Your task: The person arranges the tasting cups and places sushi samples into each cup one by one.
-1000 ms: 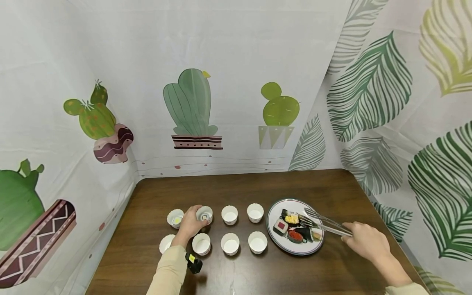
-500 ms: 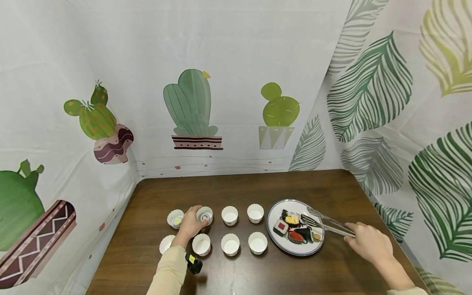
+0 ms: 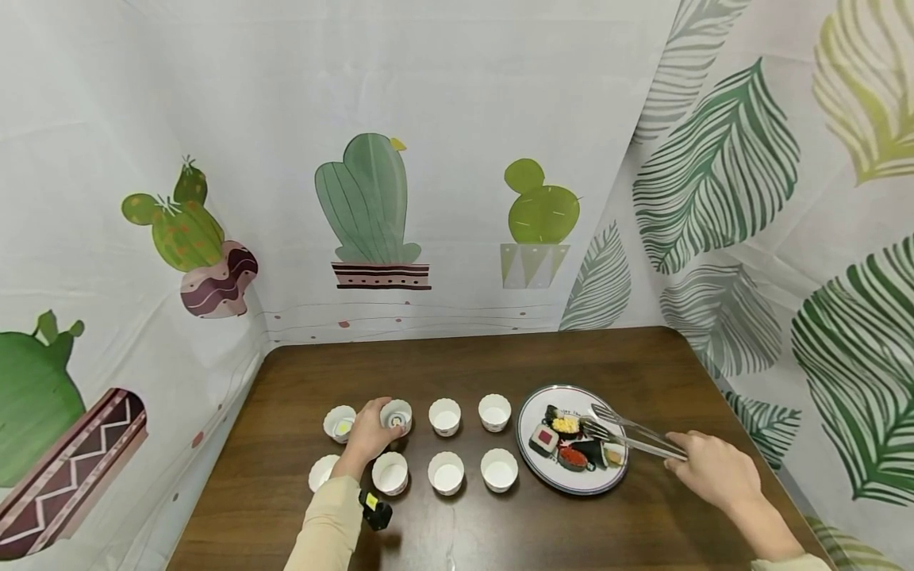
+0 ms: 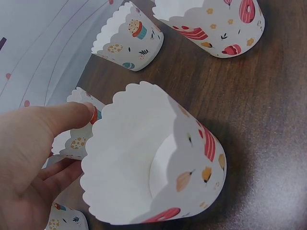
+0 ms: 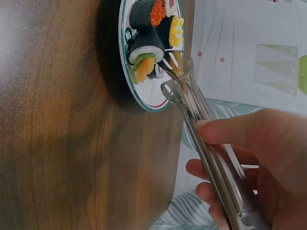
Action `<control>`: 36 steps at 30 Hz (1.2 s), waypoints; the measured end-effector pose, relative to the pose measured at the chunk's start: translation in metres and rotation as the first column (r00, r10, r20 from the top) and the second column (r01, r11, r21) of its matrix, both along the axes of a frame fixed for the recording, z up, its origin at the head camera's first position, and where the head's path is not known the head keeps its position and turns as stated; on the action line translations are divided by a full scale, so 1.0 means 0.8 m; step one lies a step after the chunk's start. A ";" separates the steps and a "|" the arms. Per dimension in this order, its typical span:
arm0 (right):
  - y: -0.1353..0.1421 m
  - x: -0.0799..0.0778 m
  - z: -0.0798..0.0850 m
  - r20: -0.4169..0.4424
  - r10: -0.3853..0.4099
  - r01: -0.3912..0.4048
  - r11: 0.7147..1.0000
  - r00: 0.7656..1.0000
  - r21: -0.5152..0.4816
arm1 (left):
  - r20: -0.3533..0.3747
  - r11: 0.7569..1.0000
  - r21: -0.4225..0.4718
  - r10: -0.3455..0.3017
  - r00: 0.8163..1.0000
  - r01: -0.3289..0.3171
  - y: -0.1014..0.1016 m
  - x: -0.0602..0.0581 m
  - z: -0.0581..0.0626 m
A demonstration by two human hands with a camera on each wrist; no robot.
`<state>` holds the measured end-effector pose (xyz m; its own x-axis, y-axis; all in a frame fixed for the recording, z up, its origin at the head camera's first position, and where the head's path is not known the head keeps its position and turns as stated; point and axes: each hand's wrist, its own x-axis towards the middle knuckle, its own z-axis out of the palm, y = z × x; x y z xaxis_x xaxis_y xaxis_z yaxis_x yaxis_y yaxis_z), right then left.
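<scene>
My left hand [image 3: 370,434] pinches the side of a white scalloped paper baking cup [image 3: 396,414] in the back row. A small round piece lies inside that cup. In the left wrist view, my thumb is at the wall of the held cup [image 4: 79,139], partly hidden behind a nearer cup [image 4: 124,143]. My right hand [image 3: 716,469] holds metal serving tongs [image 5: 218,167], with their slotted tips over the right part of a round plate [image 3: 535,408]. On the plate sit several sushi pieces, among them a yellow-topped one [image 3: 566,426], a red-roe one [image 3: 573,457] and a black-wrapped roll [image 5: 146,45].
More paper cups stand in two rows on the brown table [image 3: 457,365], including an unfilled one [image 3: 499,469] left of the plate. The far-left back cup [image 3: 339,423] contains a yellow-topped piece. Patterned cloth [image 3: 457,301] hangs behind the table.
My right hand and the tongs have shifted slightly to the right over the last second, their tips staying over the plate. The left hand keeps its place on the cup.
</scene>
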<state>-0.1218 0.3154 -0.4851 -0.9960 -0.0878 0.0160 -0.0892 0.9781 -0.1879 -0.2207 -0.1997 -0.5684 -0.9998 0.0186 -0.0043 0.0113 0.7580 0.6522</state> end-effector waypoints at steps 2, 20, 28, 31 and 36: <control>-0.001 -0.001 -0.001 -0.007 0.001 -0.001 1.000 1.000 0.004 | 0.001 1.000 0.000 0.001 1.000 -0.001 0.000 0.000 0.000; -0.012 -0.005 -0.007 -0.037 0.020 -0.019 1.000 0.999 0.023 | 0.005 1.000 0.001 0.005 1.000 -0.005 0.001 0.002 0.001; -0.013 -0.002 -0.010 -0.075 0.027 -0.025 0.999 0.997 0.024 | 0.000 1.000 -0.002 0.000 1.000 0.000 0.001 0.002 0.001; -0.012 -0.001 -0.011 -0.079 0.024 -0.022 0.999 0.997 0.025 | 0.001 1.000 -0.002 0.000 1.000 0.000 0.001 0.002 0.001; -0.011 0.000 -0.013 -0.079 0.015 -0.013 1.000 0.997 0.021 | 0.014 1.000 -0.010 0.002 1.000 -0.001 0.002 0.002 0.002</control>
